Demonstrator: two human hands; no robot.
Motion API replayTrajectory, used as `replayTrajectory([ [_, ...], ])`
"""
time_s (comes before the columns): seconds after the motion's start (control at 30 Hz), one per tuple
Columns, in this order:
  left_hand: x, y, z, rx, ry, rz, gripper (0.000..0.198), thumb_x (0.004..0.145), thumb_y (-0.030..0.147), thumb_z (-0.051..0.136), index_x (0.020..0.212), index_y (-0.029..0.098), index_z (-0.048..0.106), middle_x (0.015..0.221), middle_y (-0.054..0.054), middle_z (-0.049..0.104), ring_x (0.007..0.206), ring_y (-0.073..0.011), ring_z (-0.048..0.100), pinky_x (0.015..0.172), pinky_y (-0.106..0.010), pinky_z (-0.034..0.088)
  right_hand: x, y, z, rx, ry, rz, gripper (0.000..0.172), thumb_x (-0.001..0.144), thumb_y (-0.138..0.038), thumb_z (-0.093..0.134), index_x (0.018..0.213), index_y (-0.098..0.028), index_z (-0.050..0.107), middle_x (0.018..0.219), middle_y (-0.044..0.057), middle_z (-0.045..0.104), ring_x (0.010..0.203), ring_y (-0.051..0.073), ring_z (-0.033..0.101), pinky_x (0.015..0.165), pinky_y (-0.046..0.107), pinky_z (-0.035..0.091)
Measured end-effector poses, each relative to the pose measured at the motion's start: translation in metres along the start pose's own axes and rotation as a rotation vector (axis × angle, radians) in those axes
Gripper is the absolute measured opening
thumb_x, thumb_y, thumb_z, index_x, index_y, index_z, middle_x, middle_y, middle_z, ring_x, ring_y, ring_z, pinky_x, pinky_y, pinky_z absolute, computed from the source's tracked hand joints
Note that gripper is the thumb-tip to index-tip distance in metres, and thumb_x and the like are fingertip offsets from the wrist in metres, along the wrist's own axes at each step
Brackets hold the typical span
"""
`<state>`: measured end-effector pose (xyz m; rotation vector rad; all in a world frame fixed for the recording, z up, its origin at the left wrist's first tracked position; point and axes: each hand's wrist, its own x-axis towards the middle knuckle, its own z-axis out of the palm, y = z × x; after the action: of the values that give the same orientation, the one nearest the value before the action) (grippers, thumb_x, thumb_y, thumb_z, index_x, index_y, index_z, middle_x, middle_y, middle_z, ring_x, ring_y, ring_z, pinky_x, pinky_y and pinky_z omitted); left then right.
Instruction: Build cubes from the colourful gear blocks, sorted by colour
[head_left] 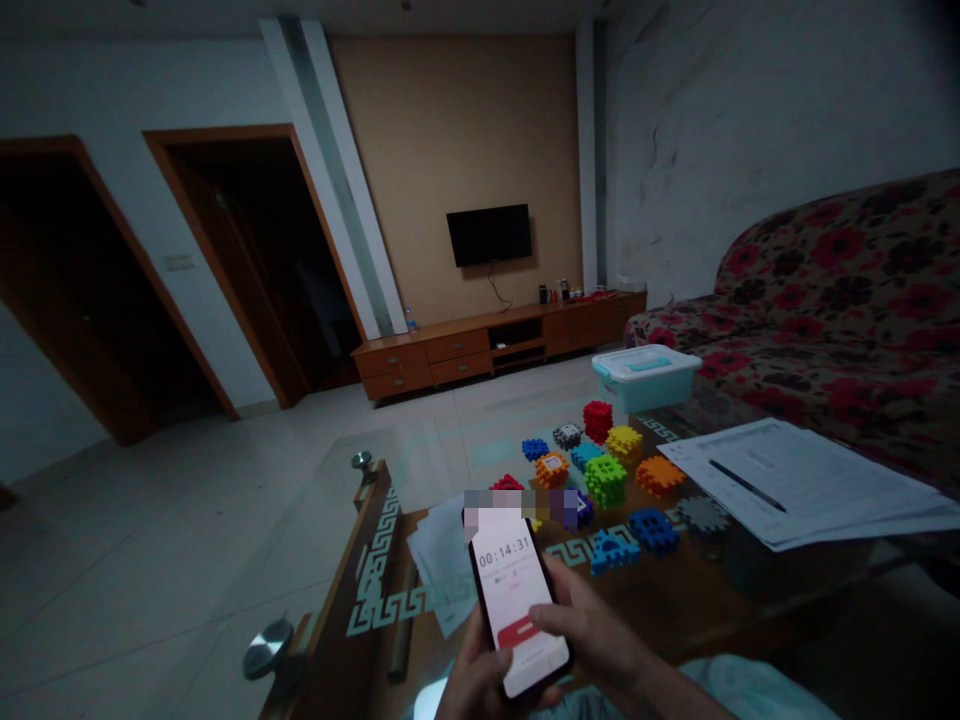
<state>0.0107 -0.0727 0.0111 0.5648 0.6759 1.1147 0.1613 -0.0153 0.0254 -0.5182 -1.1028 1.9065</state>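
A smartphone [517, 575] is held upright, tilted, above the near part of the glass table, its lit screen reading 00:14:31 over a red button. My left hand [480, 672] is closed around its lower left side, with the thumb at the screen's lower edge. From the right, my right hand [592, 625] also grips the phone, its thumb resting on the red button. Just beyond the phone lie interlocking toy blocks, among them a green cube [604, 482], an orange block [552, 468], a purple piece [577, 510] partly hidden, and a blue piece [615, 550].
On the right of the glass table [442, 465] are paper sheets [817, 480] with a black pen [746, 485]. A lidded teal box [646, 375] stands behind the blocks. More papers [435, 545] lie left of the phone. A floral sofa [840, 270] borders the right.
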Motion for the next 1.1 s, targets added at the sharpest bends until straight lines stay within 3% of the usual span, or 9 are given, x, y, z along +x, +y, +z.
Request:
replayTrajectory([
  [0.07, 0.003, -0.001, 0.000, -0.026, 0.018, -0.027, 0.052, 0.079, 0.048, 0.066, 0.126, 0.028, 0.058, 0.130, -0.010, 0.062, 0.114, -0.0341, 0.060, 0.078, -0.038, 0.053, -0.001, -0.001, 0.000, -0.017, 0.000, -0.011, 0.054, 0.064, -0.028, 0.071, 0.116, -0.018, 0.059, 0.106, 0.009, 0.072, 0.098, 0.027, 0.065, 0.079, 0.035, 0.049],
  [0.17, 0.008, -0.001, -0.004, -0.077, 0.018, -0.046, 0.061, 0.075, 0.065, 0.061, 0.119, 0.022, 0.064, 0.122, -0.013, 0.067, 0.111, -0.0342, 0.062, 0.077, -0.038, 0.053, -0.002, 0.000, 0.001, -0.067, 0.012, -0.022, 0.053, 0.065, -0.030, 0.070, 0.116, -0.019, 0.060, 0.104, 0.008, 0.072, 0.096, 0.027, 0.065, 0.077, 0.034, 0.050],
  [0.33, 0.012, -0.002, -0.009, -0.149, 0.128, 0.012, 0.054, 0.074, 0.059, 0.065, 0.111, 0.021, 0.069, 0.109, -0.013, 0.073, 0.103, -0.0323, 0.066, 0.086, -0.045, 0.053, 0.000, 0.009, -0.001, -0.199, 0.019, 0.021, 0.062, 0.059, -0.022, 0.065, 0.120, -0.020, 0.055, 0.091, 0.004, 0.072, 0.082, 0.023, 0.066, 0.073, 0.036, 0.052],
  [0.53, 0.018, -0.009, -0.018, -0.237, 0.202, 0.139, 0.038, 0.080, 0.049, 0.064, 0.107, 0.024, 0.072, 0.113, -0.011, 0.072, 0.114, -0.0332, 0.062, 0.104, -0.053, 0.044, -0.002, 0.010, 0.008, -0.303, 0.034, -0.049, 0.074, 0.052, -0.011, 0.057, 0.126, -0.021, 0.050, 0.105, 0.004, 0.070, 0.093, 0.025, 0.065, 0.081, 0.036, 0.051],
  [0.73, 0.024, -0.018, -0.024, -0.279, 0.236, 0.203, 0.033, 0.083, 0.042, 0.063, 0.110, 0.024, 0.071, 0.117, -0.011, 0.070, 0.117, -0.0331, 0.061, 0.109, -0.054, 0.039, -0.005, 0.008, 0.016, -0.355, 0.095, -0.040, 0.083, 0.053, -0.010, 0.057, 0.134, -0.018, 0.042, 0.104, 0.006, 0.070, 0.090, 0.026, 0.065, 0.078, 0.038, 0.050],
  [0.9, 0.023, -0.017, -0.016, -0.269, 0.271, 0.229, 0.048, 0.078, 0.045, 0.069, 0.120, 0.024, 0.065, 0.117, -0.009, 0.071, 0.122, -0.0304, 0.057, 0.114, -0.048, 0.036, -0.007, 0.012, 0.019, -0.369, 0.111, -0.087, 0.087, 0.050, -0.009, 0.063, 0.135, -0.021, 0.042, 0.114, 0.008, 0.066, 0.097, 0.027, 0.064, 0.082, 0.038, 0.051],
  [1.1, 0.020, -0.015, -0.009, -0.248, 0.324, 0.222, 0.061, 0.071, 0.052, 0.074, 0.123, 0.023, 0.062, 0.115, -0.011, 0.072, 0.124, -0.0310, 0.055, 0.114, -0.047, 0.036, -0.007, 0.022, 0.017, -0.457, 0.235, -0.073, 0.097, 0.051, -0.008, 0.062, 0.142, -0.024, 0.035, 0.127, 0.009, 0.059, 0.110, 0.029, 0.058, 0.090, 0.039, 0.049],
])
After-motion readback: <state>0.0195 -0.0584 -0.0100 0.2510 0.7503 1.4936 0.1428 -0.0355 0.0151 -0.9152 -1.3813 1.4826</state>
